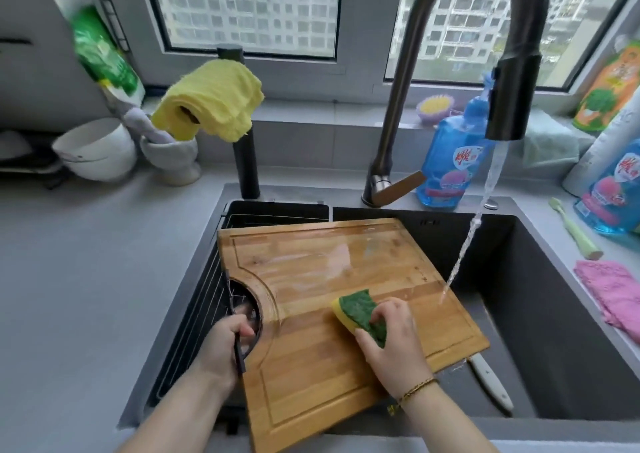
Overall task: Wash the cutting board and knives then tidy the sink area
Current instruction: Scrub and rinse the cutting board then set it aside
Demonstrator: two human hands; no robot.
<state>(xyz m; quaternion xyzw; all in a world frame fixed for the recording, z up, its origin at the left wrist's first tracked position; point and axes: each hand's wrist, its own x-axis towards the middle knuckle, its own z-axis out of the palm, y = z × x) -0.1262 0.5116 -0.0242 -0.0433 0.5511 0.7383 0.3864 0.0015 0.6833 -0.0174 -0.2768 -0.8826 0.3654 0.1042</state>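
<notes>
A wooden cutting board (322, 279) lies tilted across the dark sink (554, 314), its surface wet. My left hand (225, 341) grips the board's left edge at the round cut-out. My right hand (394, 335) holds a green and yellow sponge (360, 310) pressed on the board. Water runs from the black faucet (509, 99) and lands at the board's right edge. A knife with a white handle (491, 383) lies in the sink, its blade hidden under the board's right corner.
A wire rack (194, 314) sits in the sink's left side. Blue soap bottles (450, 161) stand behind and right of the sink. A pink cloth (613, 296) and green brush (575, 231) lie on the right counter. White bowls (100, 147) and a yellow cloth (214, 99) are at left.
</notes>
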